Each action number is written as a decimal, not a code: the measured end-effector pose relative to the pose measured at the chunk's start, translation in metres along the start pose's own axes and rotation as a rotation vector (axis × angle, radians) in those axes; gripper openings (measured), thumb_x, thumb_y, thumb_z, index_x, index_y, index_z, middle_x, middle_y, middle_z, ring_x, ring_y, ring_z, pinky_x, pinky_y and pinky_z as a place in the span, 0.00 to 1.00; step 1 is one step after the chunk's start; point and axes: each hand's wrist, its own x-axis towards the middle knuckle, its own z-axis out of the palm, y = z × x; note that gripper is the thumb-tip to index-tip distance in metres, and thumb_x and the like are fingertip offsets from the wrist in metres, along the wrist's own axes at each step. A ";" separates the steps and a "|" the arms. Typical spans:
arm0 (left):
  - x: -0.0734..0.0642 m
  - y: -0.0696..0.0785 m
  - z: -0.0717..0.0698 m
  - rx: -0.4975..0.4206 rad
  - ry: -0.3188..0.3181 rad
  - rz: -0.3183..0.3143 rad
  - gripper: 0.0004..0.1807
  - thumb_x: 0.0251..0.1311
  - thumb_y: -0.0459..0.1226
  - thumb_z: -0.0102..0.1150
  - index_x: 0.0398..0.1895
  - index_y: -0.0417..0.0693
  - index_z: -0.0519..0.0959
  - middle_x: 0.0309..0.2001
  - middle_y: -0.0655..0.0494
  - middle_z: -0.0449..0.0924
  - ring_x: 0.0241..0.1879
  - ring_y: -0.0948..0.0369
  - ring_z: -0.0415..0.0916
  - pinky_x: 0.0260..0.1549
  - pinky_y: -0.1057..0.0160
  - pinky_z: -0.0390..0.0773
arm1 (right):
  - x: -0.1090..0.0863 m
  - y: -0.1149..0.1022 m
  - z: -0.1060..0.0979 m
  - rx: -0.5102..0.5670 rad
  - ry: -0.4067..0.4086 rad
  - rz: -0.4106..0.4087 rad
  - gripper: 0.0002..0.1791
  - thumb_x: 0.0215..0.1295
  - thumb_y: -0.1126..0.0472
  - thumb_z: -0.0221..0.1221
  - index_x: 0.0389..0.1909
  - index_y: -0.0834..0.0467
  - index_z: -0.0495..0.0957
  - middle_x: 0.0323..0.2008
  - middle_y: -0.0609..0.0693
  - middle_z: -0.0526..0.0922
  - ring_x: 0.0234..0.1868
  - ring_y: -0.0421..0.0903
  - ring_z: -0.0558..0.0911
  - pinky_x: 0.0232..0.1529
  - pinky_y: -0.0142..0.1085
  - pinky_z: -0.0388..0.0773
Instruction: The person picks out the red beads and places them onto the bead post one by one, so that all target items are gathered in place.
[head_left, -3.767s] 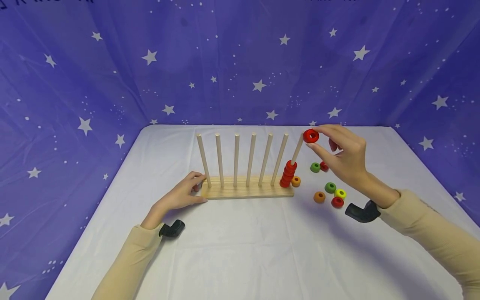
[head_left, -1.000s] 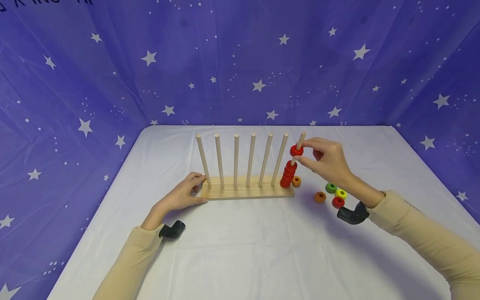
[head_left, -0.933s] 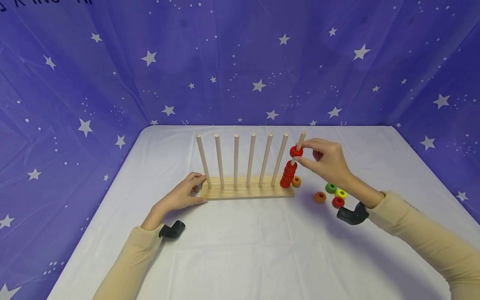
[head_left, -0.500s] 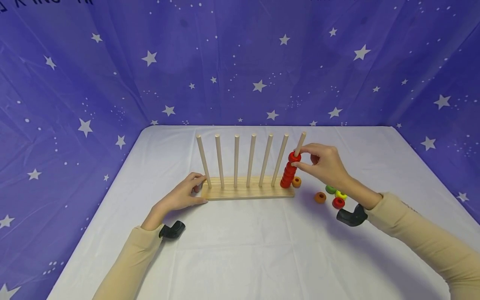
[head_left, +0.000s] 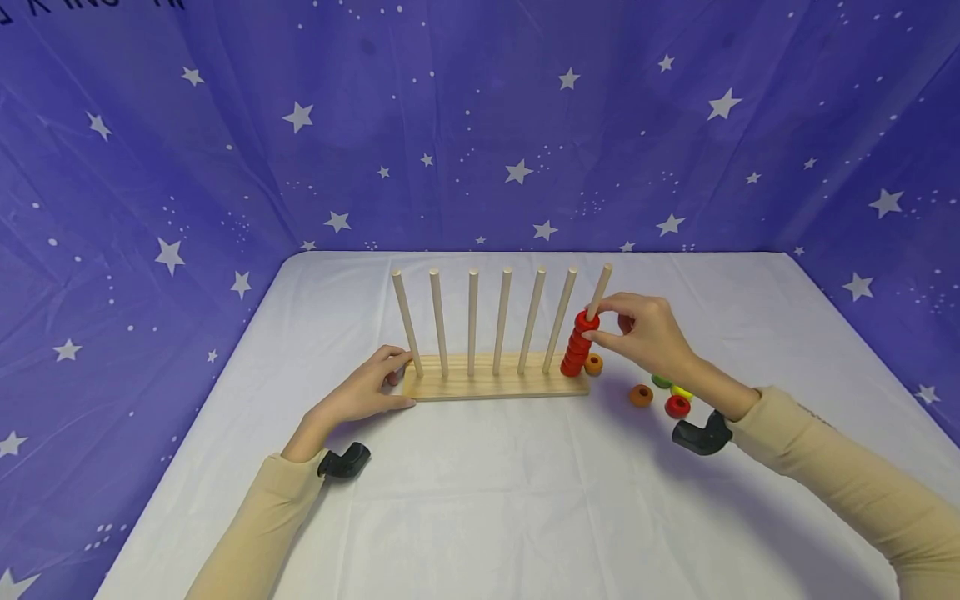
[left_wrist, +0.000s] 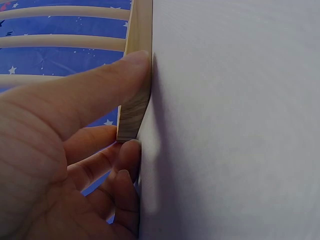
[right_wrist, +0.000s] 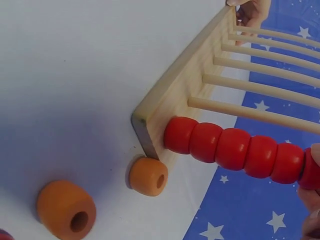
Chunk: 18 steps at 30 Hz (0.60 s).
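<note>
A wooden peg stand (head_left: pixel 495 385) with several upright pegs stands on the table. At its left end my left hand (head_left: pixel 366 390) holds the base, thumb on the front edge and fingers around the far side; the left wrist view shows the thumb (left_wrist: pixel 100 87) against the wood. On the rightmost peg sits a stack of red beads (right_wrist: pixel 233 148). My right hand (head_left: pixel 648 335) pinches another red bead (head_left: pixel 586 322) on that same peg, at the top of the stack. In the right wrist view this bead is partly cut off by the frame's edge.
Beside the stand's right end lies an orange bead (head_left: pixel 594 364). Farther right are another orange bead (head_left: pixel 641 396), a red bead (head_left: pixel 678 407), and a yellow bead (head_left: pixel 681 392) and green bead (head_left: pixel 661 381) partly behind my right forearm. A starry purple cloth (head_left: pixel 480 125) surrounds the white table.
My right hand has brought the red bead from beside the peg's tip onto the peg and slid it down to the stack. The left hand stays put.
</note>
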 end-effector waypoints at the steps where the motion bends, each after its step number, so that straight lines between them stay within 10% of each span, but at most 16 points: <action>1: 0.000 0.000 0.000 0.000 0.000 0.001 0.41 0.52 0.42 0.67 0.66 0.33 0.62 0.52 0.48 0.66 0.41 0.60 0.66 0.36 0.68 0.65 | 0.000 0.000 0.000 -0.002 -0.002 0.002 0.14 0.44 0.63 0.72 0.35 0.58 0.84 0.26 0.50 0.80 0.19 0.37 0.63 0.20 0.27 0.60; 18: 0.002 -0.002 0.001 -0.003 0.012 0.002 0.41 0.50 0.42 0.68 0.66 0.34 0.63 0.53 0.48 0.66 0.41 0.60 0.66 0.38 0.67 0.66 | -0.004 0.010 0.002 -0.027 -0.088 0.018 0.20 0.45 0.61 0.72 0.41 0.62 0.83 0.29 0.52 0.83 0.20 0.38 0.64 0.21 0.27 0.62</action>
